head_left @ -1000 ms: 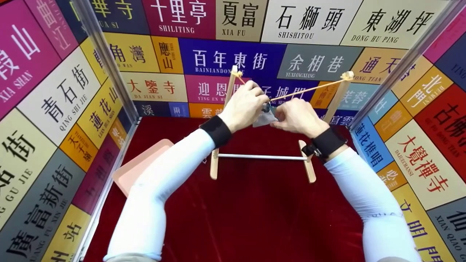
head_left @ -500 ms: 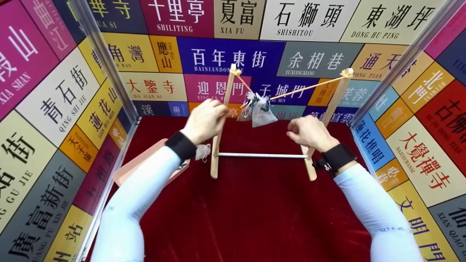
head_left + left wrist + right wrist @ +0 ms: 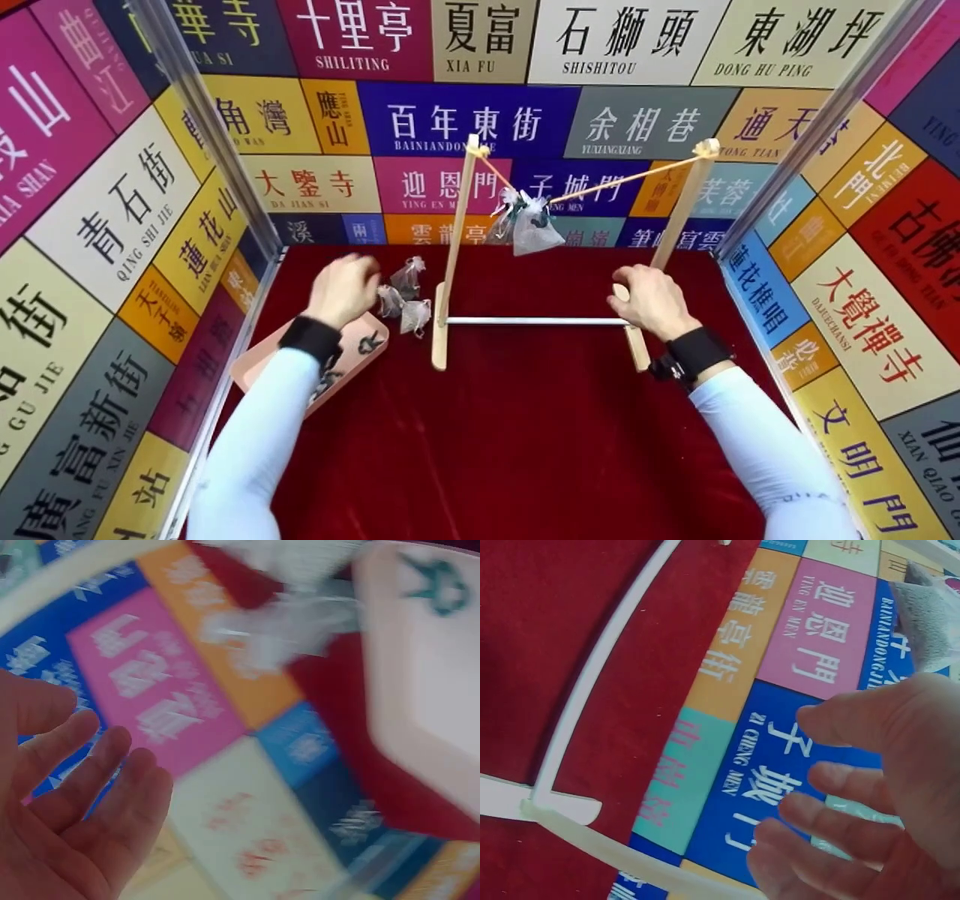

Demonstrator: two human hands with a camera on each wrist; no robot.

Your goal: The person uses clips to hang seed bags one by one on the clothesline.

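My left hand (image 3: pixel 343 289) is above the far end of the pink tray (image 3: pixel 259 360), its fingers loosely bent and holding nothing. Small dark green clip-like pieces (image 3: pixel 369 343) lie in that tray, one teal piece (image 3: pixel 444 589) showing in the left wrist view. Beside it on the cloth sit several small mesh drawstring pouches (image 3: pixel 415 316). My right hand (image 3: pixel 651 301) hovers near the right post of a wooden frame (image 3: pixel 455 240), fingers relaxed around nothing. Grey-filled mesh pouches (image 3: pixel 536 234) hang from the frame's sagging string (image 3: pixel 622 182), with dark green bits at their necks.
A white rod (image 3: pixel 536 321) joins the frame's two feet low down. Dark red cloth (image 3: pixel 525 435) covers the work surface. Printed panels (image 3: pixel 480 120) with Chinese place names wall in the back and both sides.
Both hands have come away from the hanging pouches, which now hang freely on the string. The left hand moved left and down to the tray; the right hand moved right and down.
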